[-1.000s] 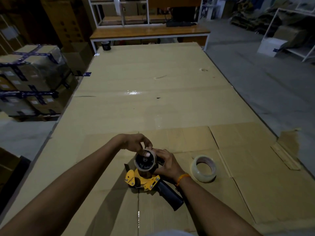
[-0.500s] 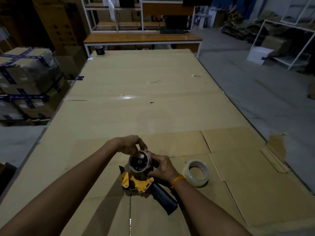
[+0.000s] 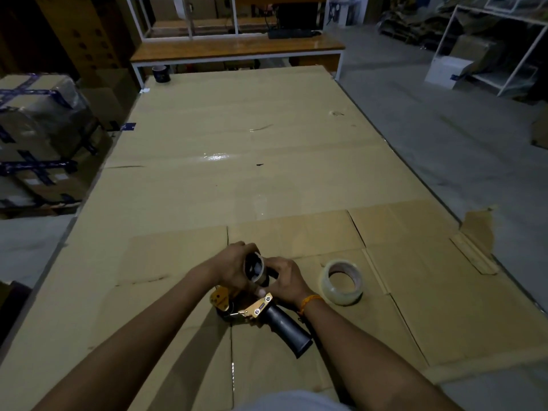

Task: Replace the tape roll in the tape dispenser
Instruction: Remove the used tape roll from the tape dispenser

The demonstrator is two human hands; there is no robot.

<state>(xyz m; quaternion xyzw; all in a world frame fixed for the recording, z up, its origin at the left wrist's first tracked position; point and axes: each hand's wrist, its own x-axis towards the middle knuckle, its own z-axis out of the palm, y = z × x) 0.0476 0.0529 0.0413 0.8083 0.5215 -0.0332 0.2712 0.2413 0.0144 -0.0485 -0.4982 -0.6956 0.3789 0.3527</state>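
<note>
A yellow tape dispenser [image 3: 254, 310] with a black handle lies on the cardboard-covered table near the front edge. On its hub sits a nearly empty tape core [image 3: 254, 267], seen end-on. My left hand [image 3: 231, 266] wraps around the core from the left. My right hand [image 3: 286, 277] grips the dispenser body beside the core, thumb on the yellow plate. A full roll of clear tape [image 3: 341, 282] lies flat on the cardboard to the right, untouched.
The long table [image 3: 237, 161] is covered in cardboard sheets, with a dark tape roll [image 3: 161, 73] at its far left corner. Taped boxes [image 3: 38, 137] are stacked to the left. A wooden bench and shelves stand beyond the far end. Concrete floor lies to the right.
My left hand has closed further around the core. The dispenser has turned a little, its handle swinging nearer to me. The clear roll has not moved.
</note>
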